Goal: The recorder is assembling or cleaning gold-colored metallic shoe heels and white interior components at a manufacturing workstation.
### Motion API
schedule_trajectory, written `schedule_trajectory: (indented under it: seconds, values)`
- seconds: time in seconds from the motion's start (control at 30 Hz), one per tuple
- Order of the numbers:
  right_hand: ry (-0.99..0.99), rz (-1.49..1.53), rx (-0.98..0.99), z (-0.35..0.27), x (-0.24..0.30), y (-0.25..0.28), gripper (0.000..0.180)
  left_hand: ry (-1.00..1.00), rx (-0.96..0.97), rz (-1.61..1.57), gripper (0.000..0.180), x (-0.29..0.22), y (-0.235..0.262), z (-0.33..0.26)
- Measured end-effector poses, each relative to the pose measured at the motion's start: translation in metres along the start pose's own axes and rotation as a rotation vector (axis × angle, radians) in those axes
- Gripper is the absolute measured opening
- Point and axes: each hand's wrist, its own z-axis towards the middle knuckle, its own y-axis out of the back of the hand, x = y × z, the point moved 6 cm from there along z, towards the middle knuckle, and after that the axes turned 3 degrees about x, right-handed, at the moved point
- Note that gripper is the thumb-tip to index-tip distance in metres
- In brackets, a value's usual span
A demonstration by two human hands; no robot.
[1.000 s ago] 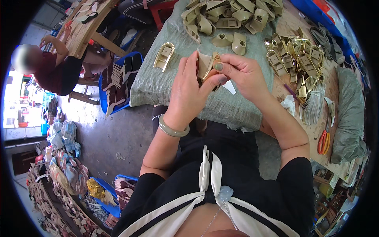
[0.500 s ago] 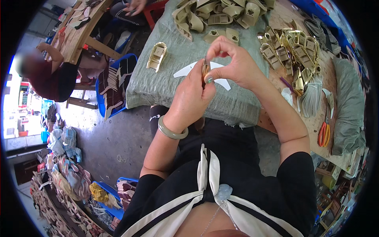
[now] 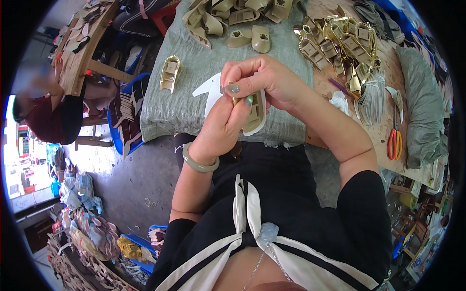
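My left hand point(image 3: 221, 123), with a pale bangle at the wrist, is closed on a beige plastic shoe heel point(image 3: 256, 116) whose hollow, ribbed side shows. My right hand point(image 3: 257, 82) pinches at the top edge of that heel, its thumb close to the left thumb. A bit of gold edging shows between the fingers; the rest there is hidden. Under the hands a white cut-out piece point(image 3: 209, 92) lies on the grey-green woven cloth point(image 3: 194, 58). Apart to the left, a heel with gold trim point(image 3: 170, 72) rests on the cloth.
Beige heels point(image 3: 242, 14) are heaped at the far edge, gold ones point(image 3: 340, 43) at the right. Beside those lie pale strips point(image 3: 372, 104), orange-handled pliers point(image 3: 395, 143) and a grey-green sack point(image 3: 420, 111). A co-worker point(image 3: 48, 106) sits at a wooden bench on the left.
The heel has turned from edge-on to showing its hollow side. My right hand has come down onto its top edge. The whole view has shifted slightly.
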Motion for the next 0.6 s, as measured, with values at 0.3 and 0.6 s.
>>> schedule_trajectory:
  seconds: [0.3,0.6]
  values:
    - [0.011,0.265,0.099,0.005,-0.003,-0.005,0.062,-0.098,-0.259,-0.619,0.043,0.006,0.008,0.011]
    - [0.056,0.184,0.077,0.019,-0.007,-0.029,0.052,-0.144,-0.553,-0.299,0.040,0.001,0.032,-0.004]
